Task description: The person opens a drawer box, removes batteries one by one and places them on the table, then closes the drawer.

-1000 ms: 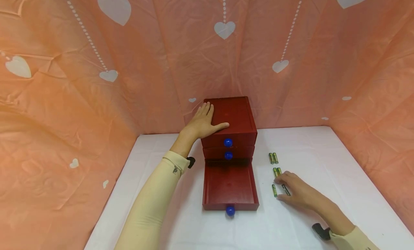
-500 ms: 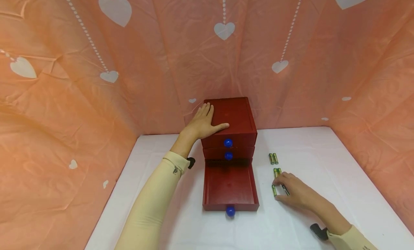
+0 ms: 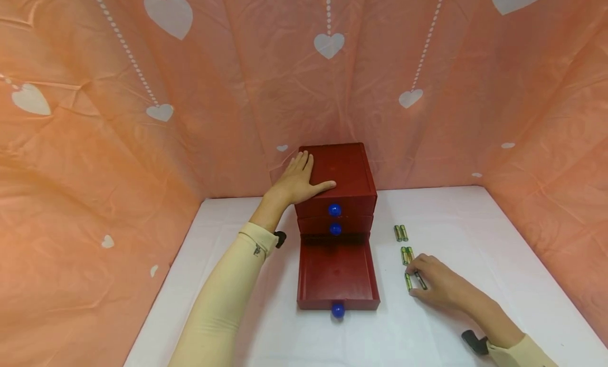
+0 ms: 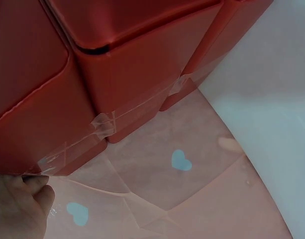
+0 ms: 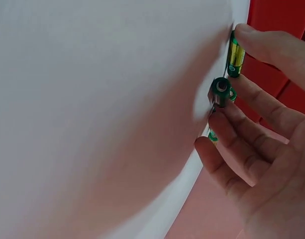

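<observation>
My left hand [image 3: 295,185] rests flat on top of a red drawer cabinet [image 3: 339,166], thumb spread to the right. In the left wrist view, part of that hand [image 4: 18,206] shows beside the cabinet's side wall [image 4: 137,79]. The lowest drawer [image 3: 337,277] is pulled out and has nothing in it. At the right, my right hand [image 3: 442,286] pinches a green battery [image 3: 408,282] end to end between thumb and index finger. A second battery [image 3: 420,280] lies by the palm side of the fingers. In the right wrist view, the pinched battery [image 5: 236,59] spans thumb to index fingertip.
Two batteries [image 3: 401,233] lie side by side farther back, and another pair [image 3: 407,255] lies just beyond my right fingertips. Blue knobs [image 3: 334,209] mark the drawers. A pink heart-patterned curtain [image 3: 247,92] encloses the white table [image 3: 237,214].
My right thumb and index finger have closed on the near battery, which has shifted slightly right toward the one beside it. My left hand stays in place.
</observation>
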The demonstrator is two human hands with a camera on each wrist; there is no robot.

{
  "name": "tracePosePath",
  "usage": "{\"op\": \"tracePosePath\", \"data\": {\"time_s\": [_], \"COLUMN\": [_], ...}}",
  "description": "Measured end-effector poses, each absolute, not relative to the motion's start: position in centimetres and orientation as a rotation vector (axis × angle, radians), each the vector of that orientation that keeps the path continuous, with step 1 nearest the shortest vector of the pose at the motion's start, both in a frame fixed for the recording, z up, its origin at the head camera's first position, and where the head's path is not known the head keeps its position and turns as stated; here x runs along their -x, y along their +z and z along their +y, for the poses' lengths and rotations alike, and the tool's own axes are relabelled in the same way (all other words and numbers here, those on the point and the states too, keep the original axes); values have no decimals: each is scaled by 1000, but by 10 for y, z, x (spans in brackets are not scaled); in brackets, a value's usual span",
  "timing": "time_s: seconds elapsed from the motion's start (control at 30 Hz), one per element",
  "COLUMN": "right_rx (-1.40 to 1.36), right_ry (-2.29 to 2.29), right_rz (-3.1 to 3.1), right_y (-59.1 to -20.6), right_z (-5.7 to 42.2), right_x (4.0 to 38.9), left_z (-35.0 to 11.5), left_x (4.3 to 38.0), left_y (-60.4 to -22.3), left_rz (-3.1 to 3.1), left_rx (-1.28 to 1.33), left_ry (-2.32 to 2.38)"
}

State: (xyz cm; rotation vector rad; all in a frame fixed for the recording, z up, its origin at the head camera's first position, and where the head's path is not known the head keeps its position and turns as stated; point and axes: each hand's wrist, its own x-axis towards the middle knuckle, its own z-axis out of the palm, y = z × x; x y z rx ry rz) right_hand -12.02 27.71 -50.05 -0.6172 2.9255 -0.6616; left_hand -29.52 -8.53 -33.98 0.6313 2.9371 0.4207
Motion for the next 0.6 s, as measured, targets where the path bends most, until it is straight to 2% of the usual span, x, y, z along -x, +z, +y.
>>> {"op": "tracePosePath", "data": {"time_s": [0.6], "right_rx": [565], "right_ry": [-866], "right_rz": [2832], "right_y": [-499], "right_z": [286], "right_x": [118], "left_z": [-86], "left_x": [296], "left_y": [-340], "left_rz": [2936], "left_rx": [-623], "left_ry": [410]}}
